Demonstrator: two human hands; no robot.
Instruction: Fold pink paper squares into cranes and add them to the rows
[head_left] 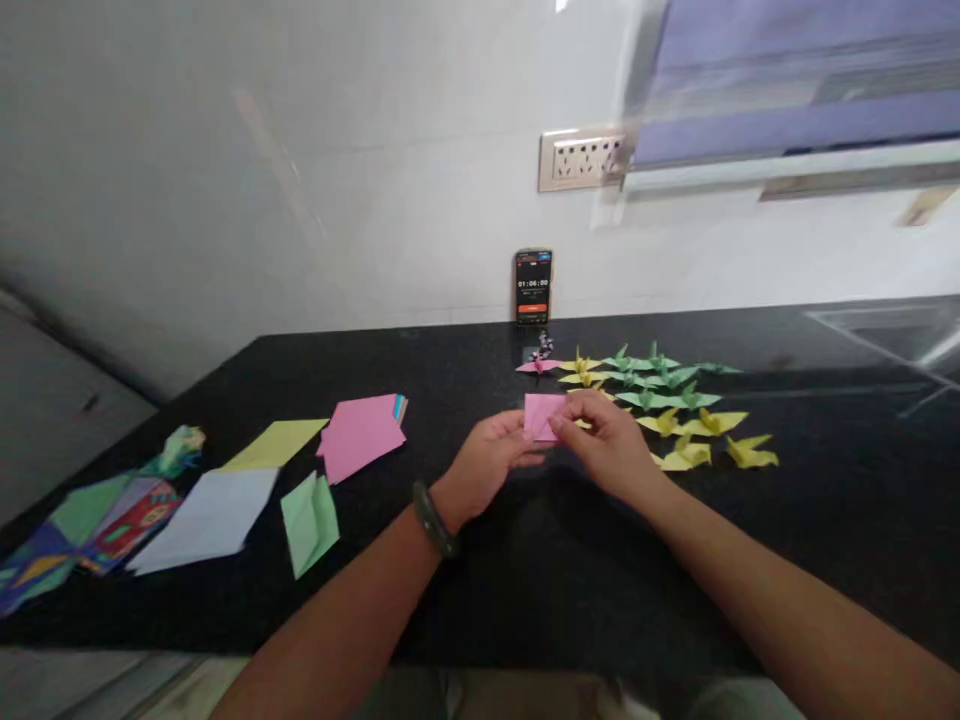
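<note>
Both bare forearms reach forward and inward over the tabletop, meeting near its middle. The left hand lies palm turned inward, fingers curled, its thumb and fingertips pinching the left edge of a pink paper. A dark band circles the left wrist. The right hand arches from the right of the paper, knuckles up, its grip closed on the paper's right side. The two hands nearly touch.

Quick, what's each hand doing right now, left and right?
Left hand: closed on the left edge of the pink folded paper.
Right hand: closed on the same pink paper from the right side.
</note>
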